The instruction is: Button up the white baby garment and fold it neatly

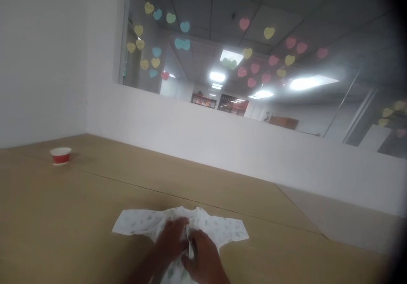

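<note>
Fingers [178, 229] on baby shirt [222, 229], cup [60, 155] beyond

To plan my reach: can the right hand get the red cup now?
Probably not directly: the right hand is on the white baby garment, the red cup stands far left, and the left hand lies between.

No legible writing anywhere, as far as this blurry view shows.
</note>
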`<state>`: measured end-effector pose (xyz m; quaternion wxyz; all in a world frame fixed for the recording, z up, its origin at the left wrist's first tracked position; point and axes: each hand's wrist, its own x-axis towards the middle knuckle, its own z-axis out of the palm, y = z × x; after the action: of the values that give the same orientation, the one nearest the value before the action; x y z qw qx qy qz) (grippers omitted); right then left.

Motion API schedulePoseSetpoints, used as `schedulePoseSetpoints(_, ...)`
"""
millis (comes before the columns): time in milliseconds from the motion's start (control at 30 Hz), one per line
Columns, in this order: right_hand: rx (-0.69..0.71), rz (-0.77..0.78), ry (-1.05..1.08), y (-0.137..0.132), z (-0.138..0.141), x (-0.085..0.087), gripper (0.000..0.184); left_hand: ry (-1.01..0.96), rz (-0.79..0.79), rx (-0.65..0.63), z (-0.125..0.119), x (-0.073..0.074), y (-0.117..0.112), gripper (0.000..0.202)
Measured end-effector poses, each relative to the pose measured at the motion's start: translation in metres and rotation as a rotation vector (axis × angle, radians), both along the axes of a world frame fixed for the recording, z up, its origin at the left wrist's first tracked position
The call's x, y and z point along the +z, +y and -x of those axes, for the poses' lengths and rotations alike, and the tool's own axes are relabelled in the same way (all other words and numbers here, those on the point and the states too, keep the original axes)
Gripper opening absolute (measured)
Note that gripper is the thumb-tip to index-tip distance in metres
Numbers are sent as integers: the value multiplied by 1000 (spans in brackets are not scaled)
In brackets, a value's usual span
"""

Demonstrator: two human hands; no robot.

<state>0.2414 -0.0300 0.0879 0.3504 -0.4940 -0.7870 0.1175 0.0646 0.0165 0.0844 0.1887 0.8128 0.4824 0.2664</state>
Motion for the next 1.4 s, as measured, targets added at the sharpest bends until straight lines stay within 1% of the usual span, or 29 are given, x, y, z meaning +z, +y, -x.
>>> schedulePoseSetpoints(33,-10,5,5,3,-2,-4,28,-10,-29,8,-3,1,0,40)
schedulePoseSetpoints(100,-25,12,22,10,-7,-10,30,-16,-74,15,-7,3,-1,25)
schedulePoseSetpoints(167,-30,10,41,14,-12,-16,33,-18,-91,15,-11,4,-1,21)
schedulePoseSetpoints(267,-30,-19,56,17,-15,-20,27,-23,-93,7,-12,4,0,25)
schedulePoseSetpoints(367,-37,-60,41,18,-13,-22,30,-40,-101,-17,-13,1,0,13)
schedulePoseSetpoints(433,-53,-70,27,19,-12,-25,26,-62,-115,-36,-15,0,0,8)
schedulePoseSetpoints(533,-73,-57,17,21,-13,-28,24,-115,-122,-42,-18,-3,-1,15)
schedulePoseSetpoints(600,-80,-43,20,20,-14,-28,26,-169,-109,-47,-20,-5,-1,14)
schedulePoseSetpoints(667,-86,-27,37,19,-15,-26,24,-239,-82,-51,-21,-9,1,13)
schedulePoseSetpoints(800,-70,4,102,16,-14,-20,26,-358,11,-38,-20,-14,5,20)
schedulePoseSetpoints(933,-51,38,222,17,-11,-14,36,-444,61,-47,-20,-13,8,19)
schedulePoseSetpoints(1067,-4,86,428,20,-11,-8,55,-577,98,-33,-21,-8,8,23)
schedulePoseSetpoints(1133,24,112,501,21,-12,-6,61,-666,148,-35,-23,-7,8,26)
schedulePoseSetpoints(1200,69,129,529,23,-13,-6,57,-733,224,-62,-24,-9,10,27)
schedulePoseSetpoints(1267,108,136,522,23,-12,-9,47,-765,296,-91,-25,-15,11,27)
schedulePoseSetpoints(1333,119,134,506,24,-11,-11,37,-770,330,-89,-25,-22,13,26)
schedulePoseSetpoints(1400,101,114,499,23,-9,-14,30,-763,336,-72,-23,-29,14,25)
